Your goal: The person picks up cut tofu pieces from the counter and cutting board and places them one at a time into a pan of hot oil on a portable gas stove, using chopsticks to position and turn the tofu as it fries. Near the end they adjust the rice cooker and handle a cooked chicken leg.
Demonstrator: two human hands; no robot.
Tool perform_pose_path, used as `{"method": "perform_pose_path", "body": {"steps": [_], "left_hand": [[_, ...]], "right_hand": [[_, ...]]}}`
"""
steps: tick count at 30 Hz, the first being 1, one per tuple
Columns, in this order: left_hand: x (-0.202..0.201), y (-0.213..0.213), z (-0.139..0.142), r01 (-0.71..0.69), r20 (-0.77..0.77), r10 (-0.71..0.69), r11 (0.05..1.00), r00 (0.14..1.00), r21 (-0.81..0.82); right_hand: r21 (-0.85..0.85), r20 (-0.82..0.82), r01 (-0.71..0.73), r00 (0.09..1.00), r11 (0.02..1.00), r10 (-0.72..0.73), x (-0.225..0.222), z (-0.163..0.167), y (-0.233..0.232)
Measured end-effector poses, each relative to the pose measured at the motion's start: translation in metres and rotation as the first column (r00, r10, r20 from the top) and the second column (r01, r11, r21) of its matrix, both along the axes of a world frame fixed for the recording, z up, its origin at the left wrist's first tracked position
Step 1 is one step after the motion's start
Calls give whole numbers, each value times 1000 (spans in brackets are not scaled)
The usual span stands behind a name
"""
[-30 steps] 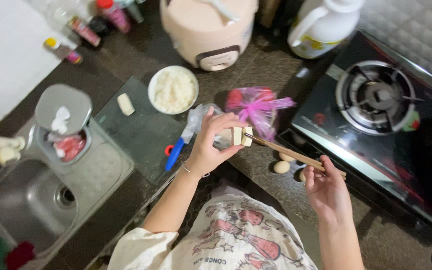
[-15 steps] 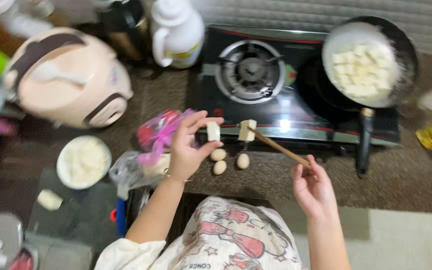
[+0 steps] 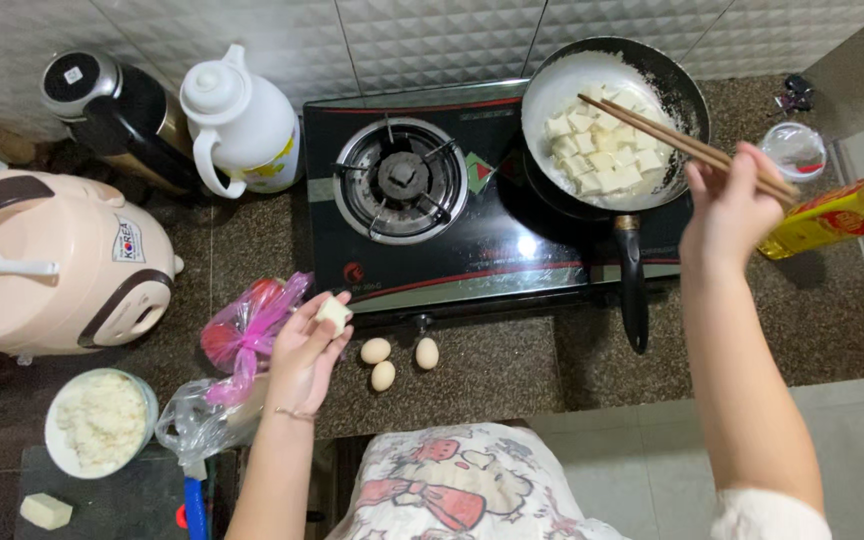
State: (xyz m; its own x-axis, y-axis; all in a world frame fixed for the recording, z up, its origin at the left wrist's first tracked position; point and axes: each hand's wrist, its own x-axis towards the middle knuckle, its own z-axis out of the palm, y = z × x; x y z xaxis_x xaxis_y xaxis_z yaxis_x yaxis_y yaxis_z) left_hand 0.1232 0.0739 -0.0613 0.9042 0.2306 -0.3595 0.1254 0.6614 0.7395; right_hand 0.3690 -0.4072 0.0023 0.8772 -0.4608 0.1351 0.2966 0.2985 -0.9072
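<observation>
My right hand [image 3: 730,212] holds a pair of wooden chopsticks [image 3: 672,140] whose tips reach over a black frying pan [image 3: 687,90] on the right burner. Several white tofu cubes [image 3: 597,155] lie in the pan. My left hand [image 3: 304,352] is raised over the counter edge and pinches one pale tofu cube [image 3: 333,314] between its fingers. Three eggs [image 3: 397,358] rest on the counter just right of that hand, in front of the black gas stove [image 3: 412,255].
A pink rice cooker [image 3: 52,265] stands at left, a white jug [image 3: 242,125] and a black flask [image 3: 112,105] behind it. A bowl of rice [image 3: 100,420], pink and clear plastic bags [image 3: 242,345], a tofu piece [image 3: 45,510], an oil bottle [image 3: 842,212] and a small clear cup [image 3: 794,150] lie around.
My view has swung right onto the stove. My right hand carried the chopsticks from the counter up to the pan; the cube they held is gone from them. The left hand stays holding one cube.
</observation>
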Motion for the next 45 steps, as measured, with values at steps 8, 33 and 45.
{"method": "perform_pose_path", "body": {"steps": [8, 33, 45], "left_hand": [[-22, 17, -19, -134, -13, 135, 988, 991, 77], [39, -43, 89, -185, 208, -142, 159, 968, 970], [75, -96, 145, -464, 340, -492, -152, 801, 873]], "right_hand": [[-297, 58, -123, 988, 947, 146, 102, -42, 13], [-200, -44, -261, 965, 944, 258, 1, 64, 10], [210, -223, -488, 820, 848, 527, -125, 74, 47]]}}
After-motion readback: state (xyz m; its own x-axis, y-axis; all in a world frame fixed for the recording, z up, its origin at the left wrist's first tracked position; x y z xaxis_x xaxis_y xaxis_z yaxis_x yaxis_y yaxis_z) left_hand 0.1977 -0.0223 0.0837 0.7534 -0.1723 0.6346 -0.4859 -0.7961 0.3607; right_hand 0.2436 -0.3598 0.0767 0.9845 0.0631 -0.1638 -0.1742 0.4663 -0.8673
